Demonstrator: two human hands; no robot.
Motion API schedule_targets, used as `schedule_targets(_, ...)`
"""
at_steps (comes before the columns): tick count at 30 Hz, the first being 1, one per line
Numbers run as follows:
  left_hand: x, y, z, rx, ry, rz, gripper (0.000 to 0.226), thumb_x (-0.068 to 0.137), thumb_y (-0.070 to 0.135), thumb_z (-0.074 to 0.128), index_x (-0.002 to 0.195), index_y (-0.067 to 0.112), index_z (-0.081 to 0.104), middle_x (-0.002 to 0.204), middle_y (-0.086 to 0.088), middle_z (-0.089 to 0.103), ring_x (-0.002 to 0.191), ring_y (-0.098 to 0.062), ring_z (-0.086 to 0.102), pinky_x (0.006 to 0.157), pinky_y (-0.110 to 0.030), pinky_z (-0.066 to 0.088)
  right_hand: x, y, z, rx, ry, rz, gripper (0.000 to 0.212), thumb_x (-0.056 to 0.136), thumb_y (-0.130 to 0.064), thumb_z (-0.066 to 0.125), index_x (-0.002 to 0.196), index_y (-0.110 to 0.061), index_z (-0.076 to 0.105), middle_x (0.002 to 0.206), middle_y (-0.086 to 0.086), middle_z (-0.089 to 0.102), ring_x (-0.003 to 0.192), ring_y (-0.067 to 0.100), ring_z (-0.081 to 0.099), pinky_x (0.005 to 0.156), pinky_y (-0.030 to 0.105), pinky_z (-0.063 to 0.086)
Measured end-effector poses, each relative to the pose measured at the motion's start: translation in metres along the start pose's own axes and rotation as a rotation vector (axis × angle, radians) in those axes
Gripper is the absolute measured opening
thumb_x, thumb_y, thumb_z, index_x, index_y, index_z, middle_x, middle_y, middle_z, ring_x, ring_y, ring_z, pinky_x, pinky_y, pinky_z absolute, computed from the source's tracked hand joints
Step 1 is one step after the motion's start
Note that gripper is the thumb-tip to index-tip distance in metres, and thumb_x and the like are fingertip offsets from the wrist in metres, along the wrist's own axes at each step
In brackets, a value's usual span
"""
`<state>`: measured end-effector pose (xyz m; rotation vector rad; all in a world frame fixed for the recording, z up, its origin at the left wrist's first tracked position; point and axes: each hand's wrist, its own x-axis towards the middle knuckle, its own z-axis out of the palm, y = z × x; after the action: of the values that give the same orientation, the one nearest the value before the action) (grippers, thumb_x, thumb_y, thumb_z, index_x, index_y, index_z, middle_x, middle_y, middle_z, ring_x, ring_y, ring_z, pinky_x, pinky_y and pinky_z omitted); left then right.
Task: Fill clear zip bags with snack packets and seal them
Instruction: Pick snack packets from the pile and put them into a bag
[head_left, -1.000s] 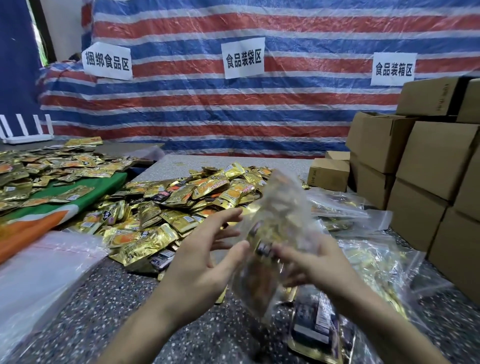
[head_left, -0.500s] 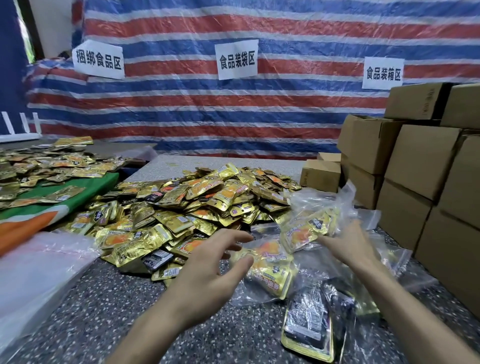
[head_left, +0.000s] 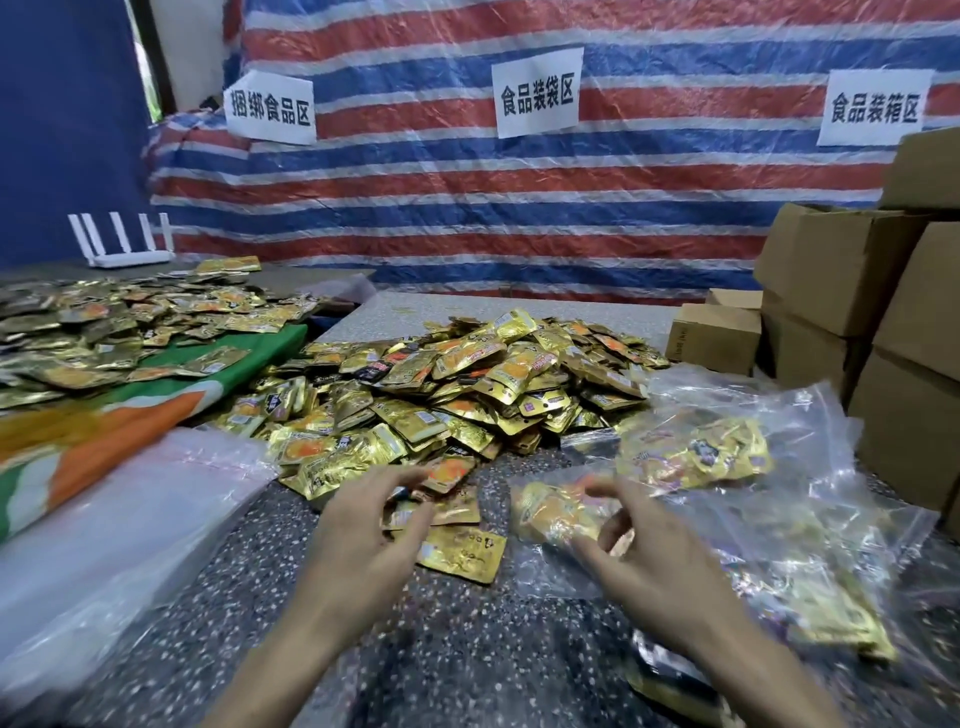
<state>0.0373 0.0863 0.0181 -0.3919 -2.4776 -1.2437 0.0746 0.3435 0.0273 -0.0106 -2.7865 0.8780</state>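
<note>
A big heap of gold snack packets (head_left: 441, 395) covers the middle of the speckled table (head_left: 467, 649). My left hand (head_left: 374, 525) hovers with spread, relaxed fingers over the loose packets at the heap's near edge and holds nothing. My right hand (head_left: 644, 551) hangs with loosely bent fingers just above a clear zip bag (head_left: 556, 512) holding packets, gripping nothing that I can see. A second filled bag (head_left: 696, 452) lies behind it, and more filled bags (head_left: 810, 597) lie to the right. The picture is blurred around both hands.
A stack of empty clear bags (head_left: 104, 525) lies at the near left. Beyond it another spread of packets (head_left: 104, 322) sits on a green and orange cloth (head_left: 130, 415). Cardboard boxes (head_left: 841, 270) are stacked along the right, and a white router (head_left: 124, 244) stands far left.
A second ago both hands held a filled bag up. It now lies among the bags on the right, and both hands have come down empty near the table.
</note>
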Motion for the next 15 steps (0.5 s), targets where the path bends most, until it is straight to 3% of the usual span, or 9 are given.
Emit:
schedule_targets(3,0.002,-0.052,-0.043,0.297,0.14,-0.16,0.024,0.091,0.021,0.069,0.115,0.021,0.068,0.114,0.008,0.065,0.11,-0.018,0.057,0.096,-0.044,0.047,-0.011,0.007,0.022,0.046,-0.139,-0.018,0.04,0.092,-0.044,0.065,0.127,-0.041,0.046,0.089,-0.017,0.062,0.082,-0.006,0.059,0.074,0.012,0.044)
schedule_targets(6,0.003,-0.098,-0.082,0.506,0.214,-0.333,0.023,0.09,0.02,0.068,0.111,0.014,0.071,0.122,-0.009,0.066,0.112,-0.033,0.056,0.094,-0.045,0.045,-0.013,0.005,0.038,0.096,-0.17,-0.05,0.039,0.091,-0.047,0.065,0.125,-0.044,0.044,0.093,-0.02,0.062,0.08,-0.01,0.056,0.079,0.016,0.045)
schedule_targets(10,0.003,-0.134,-0.105,0.853,0.151,-0.552,0.032,0.09,0.027,0.063,0.118,0.014,0.068,0.132,-0.011,0.062,0.116,-0.037,0.055,0.092,-0.043,0.043,-0.01,-0.003,0.048,0.128,-0.189,-0.093,0.04,0.091,-0.045,0.065,0.125,-0.044,0.044,0.09,-0.013,0.063,0.079,-0.003,0.059,0.084,0.027,0.053)
schedule_targets(12,0.001,-0.139,-0.111,0.889,0.153,-0.625,0.019,0.091,0.026,0.058,0.095,0.015,0.073,0.113,-0.013,0.07,0.104,-0.037,0.062,0.081,-0.039,0.046,-0.008,-0.006,0.049,0.151,-0.173,-0.113,0.039,0.09,-0.044,0.066,0.124,-0.044,0.047,0.086,-0.014,0.065,0.074,-0.002,0.06,0.084,0.034,0.055)
schedule_targets(15,-0.001,-0.145,-0.115,0.825,0.281,-0.623,0.021,0.089,0.02,0.064,0.069,0.012,0.069,0.085,-0.015,0.072,0.082,-0.038,0.065,0.068,-0.036,0.046,-0.007,-0.006,0.049,0.187,-0.171,-0.128,0.038,0.089,-0.045,0.066,0.123,-0.043,0.05,0.092,-0.025,0.065,0.073,-0.002,0.064,0.083,0.035,0.055)
